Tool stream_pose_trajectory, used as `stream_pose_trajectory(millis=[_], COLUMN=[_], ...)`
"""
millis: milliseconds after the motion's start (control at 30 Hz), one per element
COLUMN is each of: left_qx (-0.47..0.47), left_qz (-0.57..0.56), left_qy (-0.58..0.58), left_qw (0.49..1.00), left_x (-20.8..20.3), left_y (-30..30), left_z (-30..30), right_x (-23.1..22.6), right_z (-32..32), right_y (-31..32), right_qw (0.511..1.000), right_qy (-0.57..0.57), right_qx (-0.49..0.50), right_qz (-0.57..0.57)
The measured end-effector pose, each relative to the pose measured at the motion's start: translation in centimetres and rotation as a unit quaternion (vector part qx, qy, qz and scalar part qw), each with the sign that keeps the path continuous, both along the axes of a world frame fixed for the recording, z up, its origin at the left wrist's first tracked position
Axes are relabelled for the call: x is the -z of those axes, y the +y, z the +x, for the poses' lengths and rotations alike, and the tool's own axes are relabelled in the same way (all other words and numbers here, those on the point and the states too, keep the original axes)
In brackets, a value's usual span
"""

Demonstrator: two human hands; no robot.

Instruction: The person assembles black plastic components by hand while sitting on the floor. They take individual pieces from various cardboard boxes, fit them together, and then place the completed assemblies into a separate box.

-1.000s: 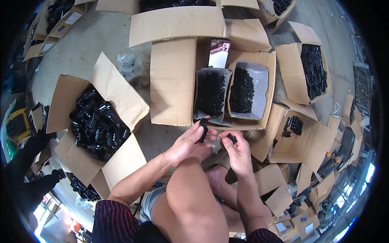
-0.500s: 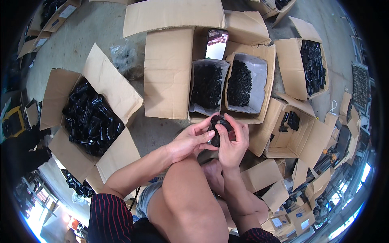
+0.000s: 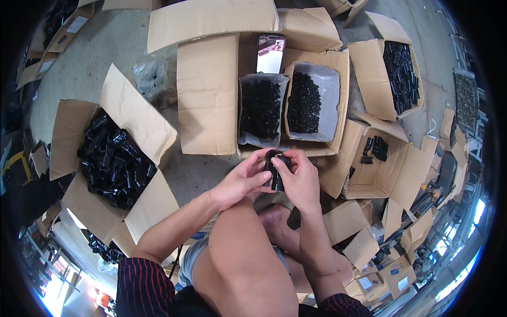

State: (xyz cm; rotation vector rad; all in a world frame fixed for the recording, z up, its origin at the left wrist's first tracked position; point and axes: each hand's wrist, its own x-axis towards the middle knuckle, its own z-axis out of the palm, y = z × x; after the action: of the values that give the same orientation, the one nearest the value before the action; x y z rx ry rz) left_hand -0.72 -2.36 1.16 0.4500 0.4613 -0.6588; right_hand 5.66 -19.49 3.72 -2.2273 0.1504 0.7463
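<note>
- Head view, middle of the frame: holds a black part (image 3: 278, 184) up between both hands, just below the front edge of the central carton (image 3: 208, 95) and above a raised bare knee (image 3: 248, 248).
- Head view, just left of middle: curls the left hand (image 3: 240, 182) partly closed, gripping the black part between thumb and fingers from its left side.
- Head view, just right of middle: bends the right hand (image 3: 302, 182) partly closed, pinching the same black part near its upper end with thumb laid across. Cannot tell, behind the fingers, whether one piece or two are held.
- Head view, upper middle: shows two grey-lined trays side by side inside the central carton, with small black pieces in the left tray (image 3: 259, 141) and more in the right tray (image 3: 328, 105). Shows a phone (image 3: 270, 59) leaning behind the left tray, screen lit.
- Head view, left: shows an open carton (image 3: 138, 111) full of glossy black parts (image 3: 116, 164), with crumpled clear plastic (image 3: 150, 76) on the grey floor (image 3: 195, 169) above it.
- Head view, right: shows a nearby carton (image 3: 380, 179) with a few black pieces (image 3: 379, 148) inside, and above it a fuller carton (image 3: 372, 79).
</note>
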Motion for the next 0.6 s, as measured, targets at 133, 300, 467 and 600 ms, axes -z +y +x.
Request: stream_pose_trajectory(millis=[133, 300, 467, 600], left_qx=[0.022, 0.01, 0.002, -0.006], left_qz=[0.056, 0.2, 0.219, 0.197], left_qy=[-0.032, -0.138, -0.165, -0.144], left_qw=[0.998, 0.97, 0.962, 0.97], left_x=[-0.1, 0.2, 0.3, -0.3], left_y=[0.1, 0.4, 1.1, 1.6], left_z=[-0.3, -0.3, 0.0, 0.3], right_x=[0.5, -1.9, -1.7, -2.0], right_z=[0.6, 0.8, 0.9, 0.2], right_y=[-0.7, -0.5, -1.8, -0.9], right_qw=[0.999, 0.986, 0.966, 0.961], right_qy=[0.041, 0.066, 0.066, 0.024], right_qx=[0.006, 0.05, -0.016, 0.03], right_qz=[0.028, 0.144, 0.251, 0.276])
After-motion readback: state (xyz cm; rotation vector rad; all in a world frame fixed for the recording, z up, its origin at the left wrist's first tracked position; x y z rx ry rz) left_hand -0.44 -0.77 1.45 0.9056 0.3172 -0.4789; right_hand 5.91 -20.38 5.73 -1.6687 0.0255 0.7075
